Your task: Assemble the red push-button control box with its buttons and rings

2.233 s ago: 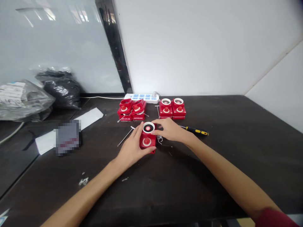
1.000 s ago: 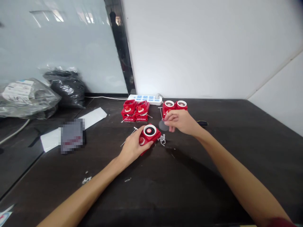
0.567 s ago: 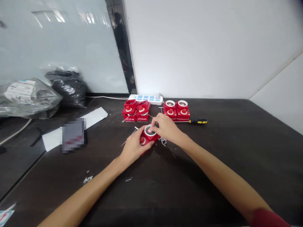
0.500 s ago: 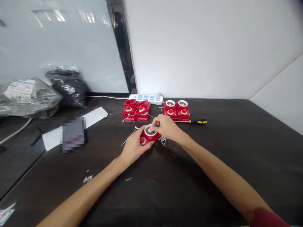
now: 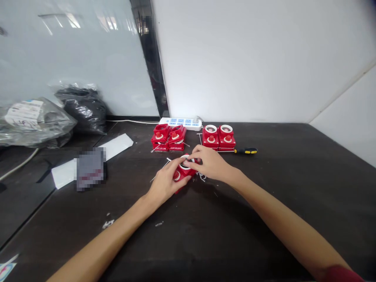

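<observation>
The left hand [image 5: 165, 183] grasps and partly covers the red box [image 5: 183, 173], midway across the tabletop [image 5: 223, 235], nearer its back edge. The right hand [image 5: 210, 162] obscures the white ring [image 5: 185, 168]; whether it pinches anything, I cannot tell. Pixelation masks 1 dark item [image 5: 91, 169].

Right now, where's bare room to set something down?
Bare table lies right of the screwdriver and right forearm, also between it and the left forearm, bar some scraps. It's crowded around the left hand, right hand and held box, and by the rear boxes and power strip.
</observation>
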`<state>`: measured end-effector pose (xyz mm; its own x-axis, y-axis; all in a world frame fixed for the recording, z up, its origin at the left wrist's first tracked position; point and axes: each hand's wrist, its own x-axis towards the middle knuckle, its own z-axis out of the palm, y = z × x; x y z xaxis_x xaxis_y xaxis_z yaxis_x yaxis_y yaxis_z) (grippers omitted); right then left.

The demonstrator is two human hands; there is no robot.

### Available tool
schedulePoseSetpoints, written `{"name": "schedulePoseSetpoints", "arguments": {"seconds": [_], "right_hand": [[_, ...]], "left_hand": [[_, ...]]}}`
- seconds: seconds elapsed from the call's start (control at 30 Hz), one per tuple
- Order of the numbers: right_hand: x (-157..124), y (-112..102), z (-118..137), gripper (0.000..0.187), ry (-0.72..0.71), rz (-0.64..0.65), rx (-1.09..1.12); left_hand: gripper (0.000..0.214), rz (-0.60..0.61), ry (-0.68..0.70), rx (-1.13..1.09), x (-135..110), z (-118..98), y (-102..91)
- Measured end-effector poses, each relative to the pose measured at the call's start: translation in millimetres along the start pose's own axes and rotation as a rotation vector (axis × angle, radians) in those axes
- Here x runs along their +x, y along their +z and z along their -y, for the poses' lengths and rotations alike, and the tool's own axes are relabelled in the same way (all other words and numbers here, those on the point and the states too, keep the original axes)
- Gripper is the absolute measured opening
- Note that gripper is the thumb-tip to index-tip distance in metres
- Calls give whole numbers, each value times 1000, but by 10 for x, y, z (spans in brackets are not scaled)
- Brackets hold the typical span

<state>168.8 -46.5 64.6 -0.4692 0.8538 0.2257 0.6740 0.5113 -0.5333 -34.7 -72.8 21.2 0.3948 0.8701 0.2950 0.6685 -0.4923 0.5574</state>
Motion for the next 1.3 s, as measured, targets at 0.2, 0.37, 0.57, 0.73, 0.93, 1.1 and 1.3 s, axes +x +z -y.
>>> {"name": "schedulePoseSetpoints", "arguments": {"seconds": [0.2, 0.37, 0.57, 0.73, 0.93, 1.1, 1.3], "right_hand": [[12, -9, -17, 17, -81, 35, -45], [33, -13, -82, 15, -81, 56, 83], [25, -4, -85, 16, -11, 42, 151], [55, 28, -25, 16, 59, -12, 158], [92, 80, -36, 15, 109, -43, 170], [78, 79, -57, 14, 79, 6, 139], [52, -25, 15, 26, 57, 94, 30]], "left_hand": [[51, -13, 21, -14, -11, 3, -9], [53, -44, 50, 1, -19, 36, 28], [54, -66, 42, 38, -24, 42, 46], [40, -47, 102, 34, -18, 43, 13], [39, -104, 177, 39, 8, 87, 2], [35, -96, 163, 35, 27, 52, -28], [35, -92, 150, 41, 36, 43, -23]]}}
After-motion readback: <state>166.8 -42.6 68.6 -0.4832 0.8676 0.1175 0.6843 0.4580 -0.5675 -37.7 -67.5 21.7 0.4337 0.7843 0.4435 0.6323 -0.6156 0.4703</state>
